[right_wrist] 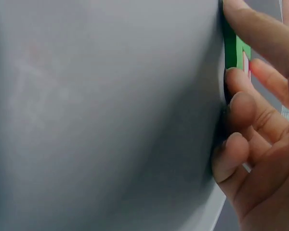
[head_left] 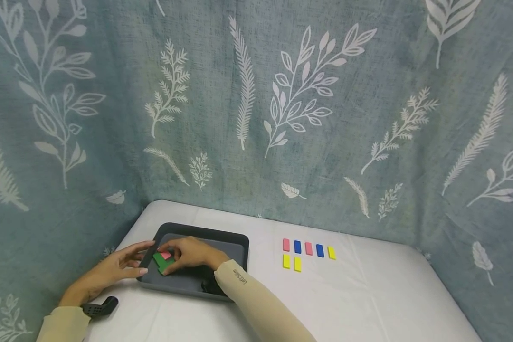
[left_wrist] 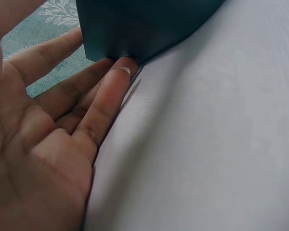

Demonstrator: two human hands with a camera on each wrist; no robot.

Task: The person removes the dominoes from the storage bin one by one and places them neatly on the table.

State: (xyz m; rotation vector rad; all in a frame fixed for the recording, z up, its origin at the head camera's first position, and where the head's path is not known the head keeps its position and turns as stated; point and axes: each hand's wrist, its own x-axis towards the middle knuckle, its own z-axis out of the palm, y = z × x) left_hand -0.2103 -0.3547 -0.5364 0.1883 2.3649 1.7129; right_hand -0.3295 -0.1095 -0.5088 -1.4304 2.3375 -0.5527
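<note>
Inside a dark grey tray (head_left: 235, 232), flat green blocks (head_left: 161, 262) lie at the left end with a pink block (head_left: 166, 255) on top. My right hand (head_left: 192, 251) reaches over them, thumb at the near edge and fingers at the far side, gripping the green blocks. In the right wrist view, thumb and a finger bracket a green block (right_wrist: 230, 48), while another fingertip is by the pink one. My left hand (head_left: 115, 266) rests at the tray's left wall (left_wrist: 144, 29), fingers extended and fingertips touching it from outside.
Right of the tray, on the white-covered table (head_left: 325, 304), pink, blue and yellow blocks (head_left: 309, 248) stand in two rows. A black object (head_left: 211, 285), partly under the right wrist, shows at the tray's near side. Patterned fabric (head_left: 248, 180) hangs behind the table and at both sides.
</note>
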